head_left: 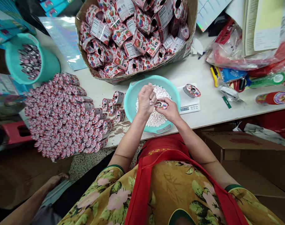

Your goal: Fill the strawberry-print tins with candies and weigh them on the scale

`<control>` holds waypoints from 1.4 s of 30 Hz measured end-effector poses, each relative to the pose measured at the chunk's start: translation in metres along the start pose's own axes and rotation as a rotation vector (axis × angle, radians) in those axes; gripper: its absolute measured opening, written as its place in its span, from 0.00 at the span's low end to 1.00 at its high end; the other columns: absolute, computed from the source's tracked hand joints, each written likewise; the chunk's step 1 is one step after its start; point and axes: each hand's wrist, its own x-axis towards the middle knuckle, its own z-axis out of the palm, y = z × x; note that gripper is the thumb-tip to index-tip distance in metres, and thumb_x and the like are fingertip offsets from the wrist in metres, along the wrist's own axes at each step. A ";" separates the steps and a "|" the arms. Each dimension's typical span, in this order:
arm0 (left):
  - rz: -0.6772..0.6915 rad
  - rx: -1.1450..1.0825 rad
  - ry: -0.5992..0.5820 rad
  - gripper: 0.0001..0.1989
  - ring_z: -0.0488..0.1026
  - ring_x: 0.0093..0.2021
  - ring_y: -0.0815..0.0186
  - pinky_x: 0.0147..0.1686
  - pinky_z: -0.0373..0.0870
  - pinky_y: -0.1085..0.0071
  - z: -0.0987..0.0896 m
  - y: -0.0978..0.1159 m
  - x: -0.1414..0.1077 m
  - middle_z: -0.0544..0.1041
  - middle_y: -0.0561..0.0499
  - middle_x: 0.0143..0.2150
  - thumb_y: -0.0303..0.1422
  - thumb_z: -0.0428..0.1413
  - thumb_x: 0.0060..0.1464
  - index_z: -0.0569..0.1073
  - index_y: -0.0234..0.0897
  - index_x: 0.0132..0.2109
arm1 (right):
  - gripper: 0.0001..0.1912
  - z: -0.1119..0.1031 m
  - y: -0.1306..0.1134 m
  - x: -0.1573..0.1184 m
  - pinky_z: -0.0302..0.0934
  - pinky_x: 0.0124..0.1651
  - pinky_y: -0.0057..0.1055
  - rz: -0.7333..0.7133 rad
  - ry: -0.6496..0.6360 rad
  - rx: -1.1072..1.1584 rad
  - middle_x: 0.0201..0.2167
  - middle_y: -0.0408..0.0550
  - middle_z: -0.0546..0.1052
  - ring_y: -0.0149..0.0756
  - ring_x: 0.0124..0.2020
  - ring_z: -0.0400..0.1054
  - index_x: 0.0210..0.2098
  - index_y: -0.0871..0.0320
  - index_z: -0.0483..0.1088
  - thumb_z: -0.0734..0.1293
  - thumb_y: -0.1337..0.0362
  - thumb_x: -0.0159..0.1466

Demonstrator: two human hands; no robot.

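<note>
worktop (209, 107): white, finish worn off along front edge
floor (80, 167): grey, speckled
light: bright up top, dim below

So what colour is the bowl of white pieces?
The bowl is light turquoise; it shows best in the head view.

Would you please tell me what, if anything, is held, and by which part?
Right hand: a printed container, gripped by its sides. Left hand, closed: cannot tell.
</note>
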 end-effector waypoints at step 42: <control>0.133 1.296 -0.649 0.14 0.64 0.28 0.65 0.31 0.51 0.72 0.134 -0.083 0.058 0.70 0.55 0.25 0.25 0.69 0.41 0.71 0.39 0.31 | 0.27 -0.175 0.041 -0.102 0.71 0.53 0.41 0.167 0.712 0.218 0.44 0.48 0.81 0.40 0.44 0.77 0.46 0.56 0.76 0.80 0.56 0.48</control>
